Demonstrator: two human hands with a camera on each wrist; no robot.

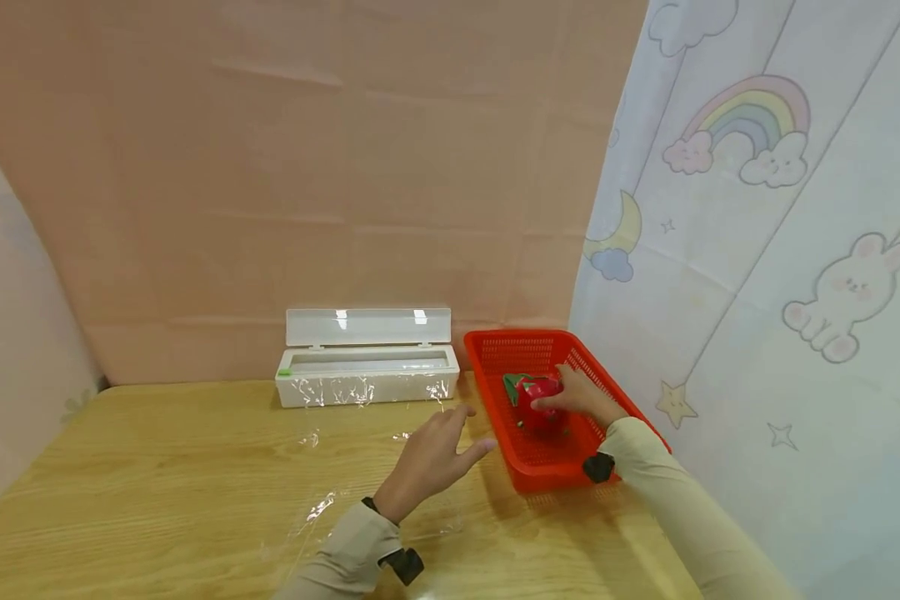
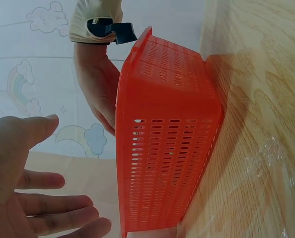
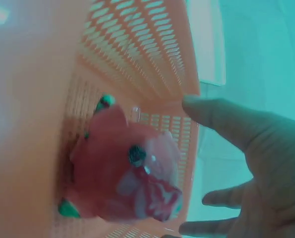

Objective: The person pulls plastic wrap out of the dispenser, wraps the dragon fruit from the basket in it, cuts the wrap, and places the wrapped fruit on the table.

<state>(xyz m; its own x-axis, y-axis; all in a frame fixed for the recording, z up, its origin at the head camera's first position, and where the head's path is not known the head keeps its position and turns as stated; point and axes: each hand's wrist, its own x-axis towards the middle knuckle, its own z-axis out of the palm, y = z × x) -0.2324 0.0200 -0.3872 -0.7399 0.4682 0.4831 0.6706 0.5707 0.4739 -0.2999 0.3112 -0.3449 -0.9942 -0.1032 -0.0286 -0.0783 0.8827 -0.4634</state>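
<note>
In the head view my right hand reaches into a red plastic basket, over a rounded red thing with green parts. The right wrist view shows that red thing with a dark round spot and a patterned patch, in front of my spread thumb and fingers. My left hand hovers left of the basket above the table, its fingers loosely extended and holding nothing. Seen from the left wrist, the basket's slotted wall hides the red thing and part of the right hand.
A white cling film box with its lid raised and a green slider stands at the table's back. Transparent film lies across the wooden table. A patterned curtain hangs close along the right side.
</note>
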